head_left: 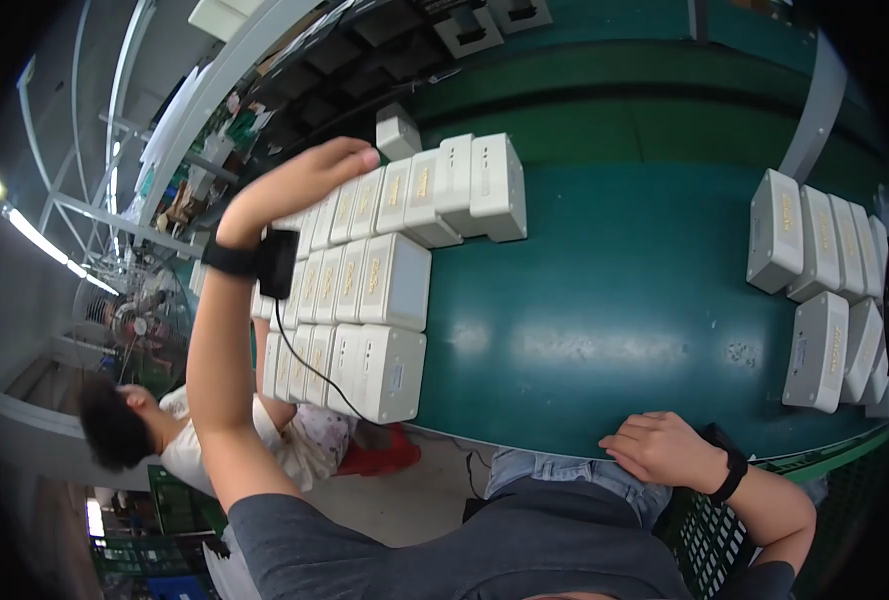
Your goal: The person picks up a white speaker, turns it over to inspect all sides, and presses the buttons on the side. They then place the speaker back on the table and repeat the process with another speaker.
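Observation:
My left hand (309, 182) reaches over the far row of white box-shaped devices (394, 195) at the left of the table. Its fingers are stretched out, their tips beside the devices' upper faces; whether they press on one I cannot tell. Two nearer rows of like devices (396, 280) stand closely side by side under my left forearm, which hides part of them. One white device (397, 133) stands apart behind the far row. My right hand (656, 447) rests loosely on the table's near edge, fingers slightly bent, holding nothing.
The green table (584, 300) spans the middle. More white devices (804, 240) stand in two rows at the right. A black cable (309, 365) hangs from my left wrist's device. A green crate (709, 545) sits below right. Another person (189, 440) is at the left.

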Tool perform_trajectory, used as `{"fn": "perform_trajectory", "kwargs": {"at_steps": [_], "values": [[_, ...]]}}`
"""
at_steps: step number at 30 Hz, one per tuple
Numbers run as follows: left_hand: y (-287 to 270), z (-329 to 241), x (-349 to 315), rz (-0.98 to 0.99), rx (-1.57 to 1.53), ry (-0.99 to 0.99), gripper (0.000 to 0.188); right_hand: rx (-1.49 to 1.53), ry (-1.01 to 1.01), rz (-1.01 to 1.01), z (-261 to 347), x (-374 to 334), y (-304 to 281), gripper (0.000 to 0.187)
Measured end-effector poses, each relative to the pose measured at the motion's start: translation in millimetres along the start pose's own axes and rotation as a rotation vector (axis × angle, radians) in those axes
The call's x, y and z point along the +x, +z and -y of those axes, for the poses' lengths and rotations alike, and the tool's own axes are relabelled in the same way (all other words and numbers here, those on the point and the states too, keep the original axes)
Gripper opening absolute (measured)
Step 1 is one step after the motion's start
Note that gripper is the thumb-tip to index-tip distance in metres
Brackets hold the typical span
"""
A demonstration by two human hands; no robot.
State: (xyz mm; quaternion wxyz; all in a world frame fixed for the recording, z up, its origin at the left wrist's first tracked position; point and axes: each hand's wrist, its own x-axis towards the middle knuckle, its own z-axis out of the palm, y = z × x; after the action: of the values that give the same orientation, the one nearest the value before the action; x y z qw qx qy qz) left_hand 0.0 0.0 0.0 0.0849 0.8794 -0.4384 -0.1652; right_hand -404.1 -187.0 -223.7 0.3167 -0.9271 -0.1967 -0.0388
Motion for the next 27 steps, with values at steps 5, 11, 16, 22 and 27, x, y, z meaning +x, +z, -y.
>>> {"fn": "perform_trajectory", "kwargs": {"at_steps": [5,11,16,22,27], "values": [[-34.0,24.1,83.6,0.031,0.052,-0.366,0.084,0.012,0.026,-0.029,-0.7,-2.2,-11.7,0.014],[-3.5,79.7,171.7,0.086,0.201,-0.594,0.086,-0.030,0.048,-0.067,-2.6,-0.8,-22.9,0.013],[27.8,131.4,218.3,0.140,0.247,-0.663,0.088,-0.034,0.065,-0.092,-4.4,-4.8,-30.6,0.015],[72.4,155.6,260.6,-0.085,0.078,-0.695,0.072,-0.048,0.099,-0.066,-8.2,-5.5,-41.7,0.017],[51.9,192.3,259.2,-0.306,-0.193,-0.715,0.061,-0.036,0.055,-0.079,-8.6,-1.7,-40.8,0.018]]}}
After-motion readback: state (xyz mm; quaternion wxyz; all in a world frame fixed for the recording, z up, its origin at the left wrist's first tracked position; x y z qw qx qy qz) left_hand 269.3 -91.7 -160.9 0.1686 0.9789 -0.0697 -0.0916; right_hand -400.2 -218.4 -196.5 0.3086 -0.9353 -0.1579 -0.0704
